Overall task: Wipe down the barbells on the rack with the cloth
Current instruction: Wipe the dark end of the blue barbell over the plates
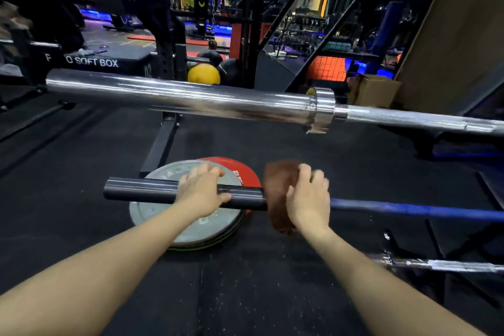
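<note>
**Cloth wrapped on the lower bar, wiping under way**

The step in hand appears to be wiping the dark, smooth-sleeved barbell with the blue shaft [180, 194], the middle of three bars in view. The brown fabric cloth [276, 194] is draped over this bar just where the black sleeve meets the blue shaft, hanging down both in front of and behind it.

The right hand [308, 199] lies over the cloth from above, fingers [317, 177] curled over the far side so that cloth and bar are gripped together. The left hand [203, 191] sits on the sleeve just to the left of the cloth, fingers over the top and thumb along the near side, apparently steadying the bar. Both forearms reach forward and down, roughly parallel.

The next move likely calls for sliding the clamped cloth along the bar while the left hand holds it from rolling.

Above this bar runs a thick chrome barbell [177, 98]; below it, to the right, a third steel bar [447, 264]. Grey and red weight plates [163, 215] lie on the black rubber floor [81, 199] beneath the sleeve.
</note>
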The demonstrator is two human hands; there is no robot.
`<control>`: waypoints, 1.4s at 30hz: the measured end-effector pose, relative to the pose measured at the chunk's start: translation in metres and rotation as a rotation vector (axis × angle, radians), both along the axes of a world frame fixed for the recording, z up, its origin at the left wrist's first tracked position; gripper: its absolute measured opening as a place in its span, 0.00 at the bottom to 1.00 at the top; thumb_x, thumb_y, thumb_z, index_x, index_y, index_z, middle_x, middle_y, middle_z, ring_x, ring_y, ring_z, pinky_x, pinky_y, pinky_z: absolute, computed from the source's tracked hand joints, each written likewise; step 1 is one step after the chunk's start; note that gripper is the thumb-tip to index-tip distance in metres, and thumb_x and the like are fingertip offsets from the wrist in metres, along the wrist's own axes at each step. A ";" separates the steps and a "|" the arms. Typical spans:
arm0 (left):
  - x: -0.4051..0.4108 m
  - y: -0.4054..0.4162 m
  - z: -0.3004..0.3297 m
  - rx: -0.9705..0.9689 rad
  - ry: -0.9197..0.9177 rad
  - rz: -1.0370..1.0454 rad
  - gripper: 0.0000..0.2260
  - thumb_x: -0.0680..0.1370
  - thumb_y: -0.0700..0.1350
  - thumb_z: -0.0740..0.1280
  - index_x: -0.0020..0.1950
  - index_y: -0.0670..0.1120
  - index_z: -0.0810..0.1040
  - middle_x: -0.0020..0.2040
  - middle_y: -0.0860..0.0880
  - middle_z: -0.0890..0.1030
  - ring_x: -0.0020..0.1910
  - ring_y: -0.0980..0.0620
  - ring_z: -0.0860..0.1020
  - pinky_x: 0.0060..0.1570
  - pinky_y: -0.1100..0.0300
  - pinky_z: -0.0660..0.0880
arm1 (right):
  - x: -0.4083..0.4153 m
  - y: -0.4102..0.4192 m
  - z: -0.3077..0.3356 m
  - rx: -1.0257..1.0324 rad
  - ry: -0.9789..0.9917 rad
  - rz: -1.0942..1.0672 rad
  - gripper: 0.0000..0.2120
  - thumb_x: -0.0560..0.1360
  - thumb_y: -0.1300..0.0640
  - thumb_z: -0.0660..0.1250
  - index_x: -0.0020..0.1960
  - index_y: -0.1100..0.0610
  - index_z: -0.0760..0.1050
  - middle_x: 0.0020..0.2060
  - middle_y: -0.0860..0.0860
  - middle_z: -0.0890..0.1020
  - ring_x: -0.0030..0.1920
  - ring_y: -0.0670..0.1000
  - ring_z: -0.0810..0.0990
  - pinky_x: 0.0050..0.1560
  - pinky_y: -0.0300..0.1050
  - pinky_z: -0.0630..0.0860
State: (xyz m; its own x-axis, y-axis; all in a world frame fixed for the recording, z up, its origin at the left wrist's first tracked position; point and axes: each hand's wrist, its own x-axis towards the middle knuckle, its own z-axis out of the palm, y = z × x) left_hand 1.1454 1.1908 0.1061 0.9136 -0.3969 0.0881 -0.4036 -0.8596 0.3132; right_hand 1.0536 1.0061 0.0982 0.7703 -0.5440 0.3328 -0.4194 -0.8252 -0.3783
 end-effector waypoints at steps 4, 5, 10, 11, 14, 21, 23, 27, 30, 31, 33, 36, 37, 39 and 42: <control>0.012 0.031 -0.011 0.122 -0.064 -0.081 0.29 0.70 0.60 0.70 0.68 0.54 0.67 0.64 0.53 0.69 0.67 0.52 0.65 0.66 0.54 0.59 | 0.013 0.006 -0.015 -0.210 -0.120 0.280 0.22 0.75 0.54 0.56 0.67 0.58 0.73 0.67 0.59 0.71 0.66 0.61 0.67 0.65 0.55 0.68; 0.015 0.035 -0.014 0.145 -0.093 -0.094 0.29 0.70 0.60 0.71 0.67 0.55 0.68 0.63 0.54 0.69 0.66 0.52 0.66 0.66 0.55 0.59 | 0.016 0.007 -0.020 -0.216 -0.075 0.304 0.23 0.76 0.49 0.53 0.64 0.58 0.75 0.64 0.60 0.74 0.64 0.62 0.71 0.64 0.57 0.69; 0.020 0.046 -0.030 0.151 -0.270 -0.158 0.27 0.70 0.56 0.73 0.67 0.54 0.69 0.60 0.55 0.72 0.62 0.52 0.70 0.63 0.58 0.64 | 0.023 -0.004 -0.042 -0.373 0.001 0.252 0.23 0.76 0.45 0.54 0.61 0.57 0.76 0.55 0.62 0.78 0.54 0.64 0.77 0.55 0.55 0.75; 0.021 0.047 -0.033 0.140 -0.302 -0.165 0.27 0.70 0.55 0.73 0.67 0.53 0.70 0.60 0.54 0.72 0.61 0.52 0.70 0.62 0.58 0.65 | 0.024 -0.005 -0.044 -0.374 -0.041 0.219 0.23 0.76 0.45 0.54 0.61 0.57 0.76 0.53 0.61 0.79 0.52 0.64 0.78 0.53 0.54 0.76; 0.025 0.047 -0.041 0.109 -0.373 -0.197 0.26 0.69 0.54 0.74 0.65 0.51 0.72 0.57 0.53 0.74 0.58 0.50 0.72 0.57 0.57 0.69 | 0.031 0.008 -0.048 -0.345 -0.196 0.090 0.19 0.75 0.50 0.56 0.57 0.57 0.78 0.47 0.58 0.80 0.46 0.62 0.78 0.49 0.53 0.75; 0.031 0.050 -0.040 0.132 -0.419 -0.251 0.25 0.69 0.56 0.73 0.63 0.50 0.74 0.57 0.52 0.75 0.56 0.49 0.73 0.50 0.56 0.69 | 0.066 0.094 -0.049 -0.315 -0.212 0.276 0.17 0.75 0.50 0.56 0.56 0.55 0.77 0.48 0.54 0.79 0.48 0.59 0.77 0.49 0.52 0.74; 0.031 0.052 -0.038 0.130 -0.395 -0.248 0.25 0.70 0.57 0.72 0.64 0.52 0.73 0.57 0.53 0.74 0.57 0.50 0.72 0.50 0.57 0.68 | 0.058 0.078 -0.047 -0.382 -0.178 0.342 0.17 0.75 0.50 0.56 0.58 0.55 0.77 0.49 0.54 0.79 0.47 0.59 0.77 0.47 0.51 0.75; 0.032 0.051 -0.034 0.161 -0.327 -0.259 0.22 0.72 0.57 0.70 0.63 0.53 0.71 0.58 0.53 0.72 0.58 0.51 0.70 0.49 0.58 0.65 | 0.031 0.013 -0.051 -0.433 -0.223 0.136 0.18 0.74 0.53 0.56 0.57 0.58 0.78 0.48 0.59 0.79 0.45 0.63 0.78 0.47 0.53 0.75; 0.034 0.050 -0.031 0.180 -0.310 -0.268 0.21 0.72 0.57 0.70 0.62 0.53 0.72 0.57 0.53 0.72 0.58 0.51 0.70 0.48 0.58 0.65 | 0.033 0.010 -0.059 -0.399 -0.283 -0.019 0.18 0.74 0.54 0.56 0.55 0.60 0.80 0.47 0.59 0.80 0.46 0.63 0.77 0.49 0.54 0.75; 0.035 0.049 -0.031 0.184 -0.306 -0.271 0.21 0.71 0.57 0.71 0.62 0.53 0.72 0.57 0.52 0.72 0.58 0.51 0.70 0.49 0.58 0.66 | 0.040 0.024 -0.060 -0.375 -0.304 -0.026 0.18 0.74 0.54 0.56 0.55 0.59 0.80 0.47 0.58 0.80 0.46 0.63 0.77 0.50 0.54 0.74; 0.035 0.049 -0.031 0.194 -0.299 -0.265 0.21 0.71 0.56 0.71 0.61 0.52 0.72 0.57 0.52 0.72 0.58 0.50 0.70 0.50 0.57 0.67 | 0.059 0.070 -0.061 -0.319 -0.302 0.053 0.17 0.73 0.53 0.56 0.54 0.57 0.80 0.49 0.57 0.80 0.49 0.62 0.77 0.52 0.54 0.74; 0.036 0.049 -0.030 0.170 -0.297 -0.247 0.14 0.74 0.51 0.68 0.57 0.51 0.73 0.56 0.52 0.73 0.57 0.50 0.72 0.46 0.57 0.67 | 0.077 0.122 -0.059 -0.311 -0.285 0.180 0.17 0.73 0.52 0.56 0.54 0.55 0.78 0.51 0.54 0.79 0.51 0.58 0.77 0.53 0.52 0.72; 0.036 0.049 -0.030 0.163 -0.289 -0.240 0.13 0.73 0.51 0.67 0.57 0.51 0.73 0.56 0.51 0.73 0.56 0.50 0.72 0.46 0.57 0.67 | 0.078 0.124 -0.056 -0.318 -0.273 0.230 0.17 0.73 0.52 0.55 0.54 0.54 0.78 0.51 0.53 0.79 0.51 0.58 0.77 0.52 0.51 0.73; 0.035 0.051 -0.030 0.154 -0.263 -0.240 0.18 0.72 0.54 0.70 0.59 0.52 0.73 0.56 0.52 0.73 0.57 0.50 0.72 0.48 0.56 0.69 | 0.072 0.106 -0.051 -0.361 -0.235 0.350 0.18 0.73 0.51 0.55 0.56 0.54 0.78 0.50 0.54 0.80 0.50 0.58 0.78 0.49 0.50 0.75; 0.033 0.054 -0.032 0.130 -0.252 -0.257 0.23 0.72 0.56 0.71 0.64 0.54 0.71 0.58 0.53 0.72 0.59 0.51 0.70 0.52 0.58 0.68 | 0.054 0.055 -0.049 -0.400 -0.218 0.262 0.19 0.72 0.51 0.56 0.57 0.55 0.78 0.48 0.56 0.81 0.46 0.61 0.79 0.46 0.50 0.76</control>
State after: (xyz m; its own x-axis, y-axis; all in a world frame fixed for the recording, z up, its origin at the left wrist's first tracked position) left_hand 1.1780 1.2452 0.0746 0.7386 -0.6332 0.2314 -0.6620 -0.7460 0.0718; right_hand 1.1080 1.0611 0.0495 0.7530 -0.1396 0.6431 -0.1259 -0.9897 -0.0675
